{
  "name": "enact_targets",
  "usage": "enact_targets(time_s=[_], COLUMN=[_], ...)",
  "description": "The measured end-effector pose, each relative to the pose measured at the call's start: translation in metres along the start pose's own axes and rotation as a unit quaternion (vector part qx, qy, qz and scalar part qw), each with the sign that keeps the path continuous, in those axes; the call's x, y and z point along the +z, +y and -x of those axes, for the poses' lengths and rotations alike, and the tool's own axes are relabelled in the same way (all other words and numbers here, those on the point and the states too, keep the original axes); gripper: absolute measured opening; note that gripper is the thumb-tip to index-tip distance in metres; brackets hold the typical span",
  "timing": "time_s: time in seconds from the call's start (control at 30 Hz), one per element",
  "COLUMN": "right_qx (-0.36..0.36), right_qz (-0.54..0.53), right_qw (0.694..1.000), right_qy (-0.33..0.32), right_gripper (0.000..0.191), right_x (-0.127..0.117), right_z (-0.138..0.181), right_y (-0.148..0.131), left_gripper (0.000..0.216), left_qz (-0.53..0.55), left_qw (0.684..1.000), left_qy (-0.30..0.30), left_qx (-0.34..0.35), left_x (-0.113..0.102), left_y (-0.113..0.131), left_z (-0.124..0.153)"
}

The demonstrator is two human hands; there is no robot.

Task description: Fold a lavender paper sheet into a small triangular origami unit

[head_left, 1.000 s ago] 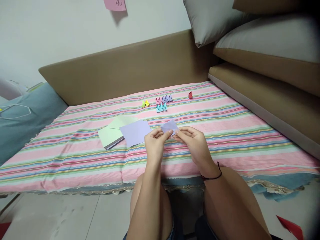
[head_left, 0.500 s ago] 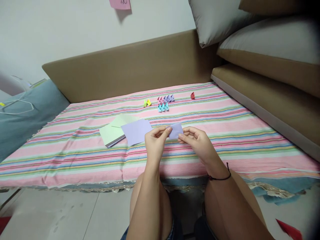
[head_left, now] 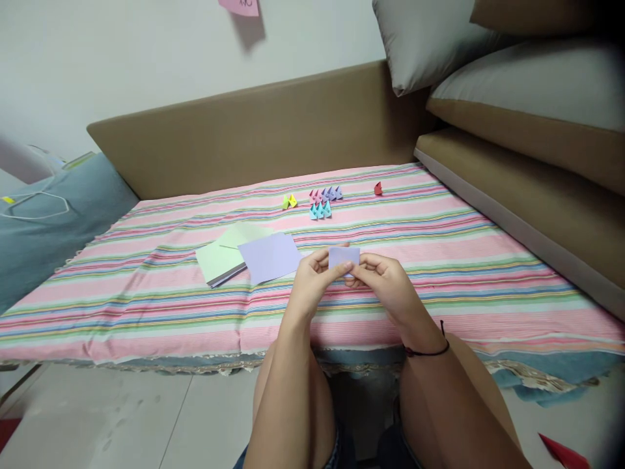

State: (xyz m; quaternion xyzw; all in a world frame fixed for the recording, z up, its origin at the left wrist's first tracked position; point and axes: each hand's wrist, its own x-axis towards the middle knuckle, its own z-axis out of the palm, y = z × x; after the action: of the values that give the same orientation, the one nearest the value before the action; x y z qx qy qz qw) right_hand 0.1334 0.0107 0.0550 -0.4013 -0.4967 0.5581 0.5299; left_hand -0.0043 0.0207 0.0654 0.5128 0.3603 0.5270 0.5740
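Note:
Both hands pinch a small folded lilac paper point(head_left: 344, 256) just above the striped cloth point(head_left: 439, 260). My left hand point(head_left: 315, 283) grips its left lower edge with thumb and fingers. My right hand point(head_left: 385, 286) grips the right lower edge, a dark cord around its wrist. A larger lilac sheet point(head_left: 270, 256) lies on a stack of pale green sheets point(head_left: 219, 260) left of my hands. Farther back sit several small folded paper pieces: yellow-green point(head_left: 288, 202), pink and lilac point(head_left: 325, 194), blue point(head_left: 319, 210) and a lone red one point(head_left: 377, 189).
The cloth covers a low tan sofa seat with a backrest point(head_left: 254, 137). Grey and tan cushions point(head_left: 527, 85) stack at the right. A blue-grey pillow point(head_left: 53, 221) lies at the left. A pink note point(head_left: 241, 6) hangs on the wall. Red paper point(head_left: 566, 453) lies on the floor.
The lilac paper has been turned from a tilted, flatter shape into a smaller upright rectangle, and both hands have drawn closer together around it.

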Motion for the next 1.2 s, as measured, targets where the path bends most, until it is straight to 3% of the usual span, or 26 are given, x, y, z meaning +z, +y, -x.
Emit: enact_targets(time_s=[0.13, 0.27, 0.47, 0.63, 0.77, 0.9, 1.03, 1.2], right_qx=[0.004, 0.008, -0.016, -0.029, -0.027, -0.025, -0.028, -0.045], right_qz=[0.017, 0.032, 0.045, 0.054, 0.063, 0.072, 0.131, 0.235], right_qw=[1.0, 0.999, 0.999, 0.998, 0.997, 0.997, 0.99, 0.969], right_qy=[-0.013, -0.014, -0.016, -0.024, -0.025, -0.023, -0.043, -0.056], right_gripper=[0.029, 0.029, 0.03, 0.03, 0.029, 0.027, 0.02, 0.018], right_x=[-0.001, -0.005, -0.004, 0.0, 0.001, -0.003, -0.008, -0.011], right_z=[0.0, 0.001, 0.003, 0.004, 0.005, 0.004, 0.003, 0.005], right_y=[-0.002, -0.007, -0.008, -0.007, -0.005, -0.003, -0.002, -0.005], left_gripper=[0.021, 0.019, 0.02, 0.033, 0.037, 0.032, 0.022, 0.016], left_qz=[-0.044, -0.063, -0.028, 0.058, 0.064, -0.011, -0.131, -0.132], left_qw=[0.998, 0.997, 0.992, 0.993, 0.994, 0.998, 0.986, 0.987], left_qy=[-0.053, -0.021, 0.082, 0.084, 0.078, 0.049, 0.077, 0.073], left_qx=[0.006, 0.041, 0.089, 0.062, 0.041, 0.031, 0.063, 0.058], left_x=[-0.002, 0.001, 0.014, 0.015, 0.01, 0.005, 0.004, 0.003], left_y=[-0.002, -0.004, -0.01, -0.011, -0.009, -0.004, 0.001, 0.001], left_z=[0.001, 0.001, 0.001, -0.001, -0.002, -0.001, 0.002, 0.003])
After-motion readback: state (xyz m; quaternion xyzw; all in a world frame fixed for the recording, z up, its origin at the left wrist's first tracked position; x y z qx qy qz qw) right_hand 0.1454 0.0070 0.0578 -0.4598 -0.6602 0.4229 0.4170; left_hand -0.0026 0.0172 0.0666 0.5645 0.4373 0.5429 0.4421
